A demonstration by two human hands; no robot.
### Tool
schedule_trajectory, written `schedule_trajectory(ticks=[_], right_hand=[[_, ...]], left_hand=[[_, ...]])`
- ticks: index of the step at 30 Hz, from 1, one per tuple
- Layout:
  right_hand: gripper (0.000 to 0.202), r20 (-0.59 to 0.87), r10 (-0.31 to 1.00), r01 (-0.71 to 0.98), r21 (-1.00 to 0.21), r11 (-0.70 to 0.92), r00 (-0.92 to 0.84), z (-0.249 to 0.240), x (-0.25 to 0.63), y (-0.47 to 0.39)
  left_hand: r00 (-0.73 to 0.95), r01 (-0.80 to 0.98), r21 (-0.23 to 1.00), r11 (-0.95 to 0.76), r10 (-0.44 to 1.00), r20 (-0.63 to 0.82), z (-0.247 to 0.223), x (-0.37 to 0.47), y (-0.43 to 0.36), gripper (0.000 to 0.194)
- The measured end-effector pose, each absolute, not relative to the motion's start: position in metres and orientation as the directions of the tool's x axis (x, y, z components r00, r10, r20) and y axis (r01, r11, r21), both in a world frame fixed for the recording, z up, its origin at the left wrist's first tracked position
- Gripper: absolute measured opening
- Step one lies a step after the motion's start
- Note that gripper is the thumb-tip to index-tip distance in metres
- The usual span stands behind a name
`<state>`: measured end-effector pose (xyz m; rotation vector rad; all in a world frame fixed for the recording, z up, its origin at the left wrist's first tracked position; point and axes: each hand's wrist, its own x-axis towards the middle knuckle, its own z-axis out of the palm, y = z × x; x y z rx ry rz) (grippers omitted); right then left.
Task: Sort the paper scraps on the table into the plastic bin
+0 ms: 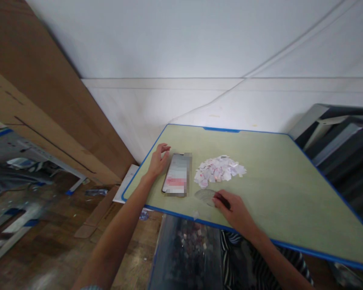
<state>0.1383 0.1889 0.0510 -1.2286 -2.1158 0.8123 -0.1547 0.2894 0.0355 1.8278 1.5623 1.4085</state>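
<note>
A pile of small whitish-pink pieces (219, 170) lies on the pale green tabletop (290, 189). To its left is a phone (176, 175) with its screen lit and partly pixelated. My left hand (159, 160) rests at the phone's upper left side, fingers slightly bent and apart, holding nothing. Just below the pile, my right hand (230, 206) has its fingers closed at the right end of a clear, thin, rounded object (205, 196). Something dark shows between those fingers, too small to identify. One small pale piece (196, 215) sits at the table's front edge.
Under the front edge stands a clear bin (187, 257) with many small pieces inside. Large cardboard (63, 108) leans at the left, a white wall (175, 96) is behind the table, and dark folded frames (347, 141) stand at the right.
</note>
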Motion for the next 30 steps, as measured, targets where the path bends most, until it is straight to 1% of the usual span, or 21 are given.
schedule_trajectory(ticks=[2, 3, 6, 9, 13, 22, 26, 30], right_hand=[[0.021, 0.170, 0.914, 0.591, -0.716, 0.372, -0.369, 0.049, 0.138, 0.191], [0.021, 0.174, 0.913, 0.605, -0.701, 0.379, -0.369, 0.048, 0.138, 0.191], [0.019, 0.179, 0.864, 0.591, -0.664, 0.459, -0.471, 0.048, 0.137, 0.189], [0.018, 0.157, 0.795, 0.559, -0.632, 0.537, -0.586, 0.050, 0.136, 0.185], [0.016, 0.148, 0.749, 0.559, -0.576, 0.596, -0.645, 0.051, 0.137, 0.181], [0.018, 0.124, 0.703, 0.556, -0.523, 0.646, -0.700, 0.052, 0.135, 0.180], [0.019, 0.117, 0.685, 0.555, -0.497, 0.667, -0.719, 0.053, 0.135, 0.179], [0.020, 0.129, 0.673, 0.542, -0.492, 0.681, -0.728, 0.053, 0.135, 0.178]], left_hand=[[-0.067, 0.508, 0.804, -0.309, 0.917, 0.394, 0.033, -0.155, 0.292, 0.027], [-0.042, 0.495, 0.816, -0.298, 0.930, 0.365, 0.033, -0.155, 0.293, 0.027], [0.016, 0.467, 0.840, -0.277, 0.952, 0.305, 0.032, -0.155, 0.295, 0.027], [0.047, 0.450, 0.850, -0.273, 0.958, 0.282, 0.034, -0.156, 0.295, 0.027], [0.064, 0.440, 0.857, -0.267, 0.962, 0.267, 0.036, -0.157, 0.294, 0.027], [0.085, 0.442, 0.851, -0.283, 0.958, 0.275, 0.038, -0.157, 0.293, 0.026], [0.070, 0.465, 0.841, -0.277, 0.958, 0.278, 0.037, -0.156, 0.294, 0.025], [0.020, 0.513, 0.823, -0.245, 0.962, 0.274, 0.034, -0.153, 0.298, 0.024]])
